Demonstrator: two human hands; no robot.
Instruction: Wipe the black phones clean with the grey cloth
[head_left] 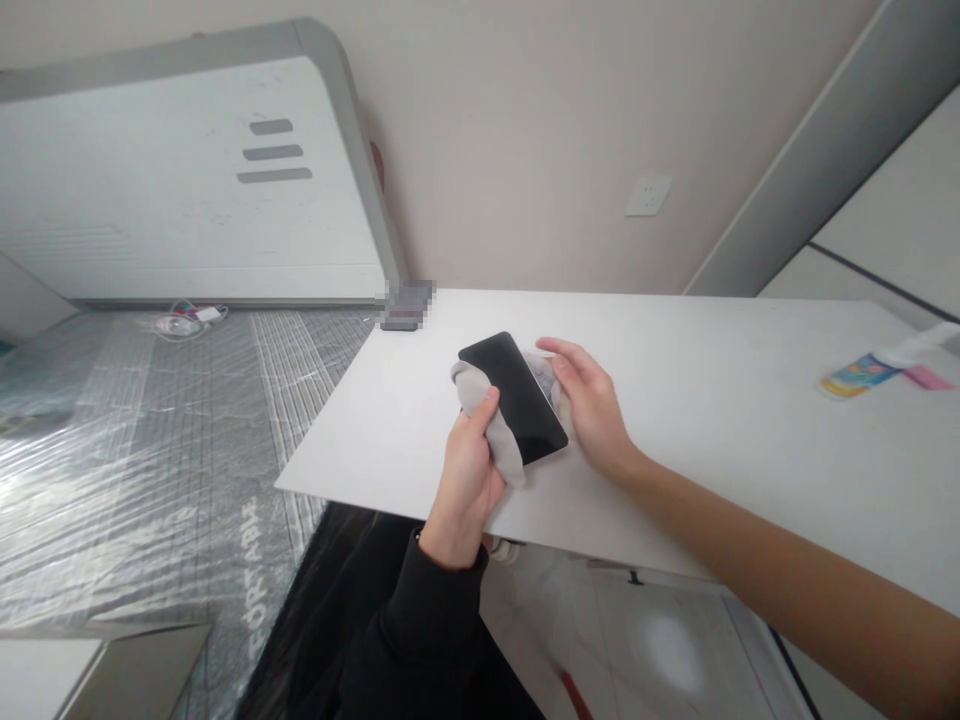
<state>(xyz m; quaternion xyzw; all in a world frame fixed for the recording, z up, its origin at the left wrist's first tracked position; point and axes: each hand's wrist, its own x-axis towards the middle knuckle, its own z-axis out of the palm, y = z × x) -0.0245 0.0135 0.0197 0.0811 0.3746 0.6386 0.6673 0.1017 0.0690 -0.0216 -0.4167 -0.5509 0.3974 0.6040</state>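
A small tablet (514, 395) with a glossy black face is tilted in the air above the white table. My left hand (469, 465) grips its left long edge through a light grey cloth (504, 448), thumb on top. At the opposite edge, my right hand (589, 400) is closed on more grey cloth (541, 375), its fingers partly behind the tablet. Whether both grey parts belong to one cloth cannot be seen. The tablet's underside is hidden.
On the white table (690, 400), a spray bottle (862, 375) lies at the right by a pink piece (928, 378). A blurred dark object (405, 305) sits at the back left corner. Beyond the left edge is a plastic-wrapped mattress (172, 430) with a coiled cable (187, 318).
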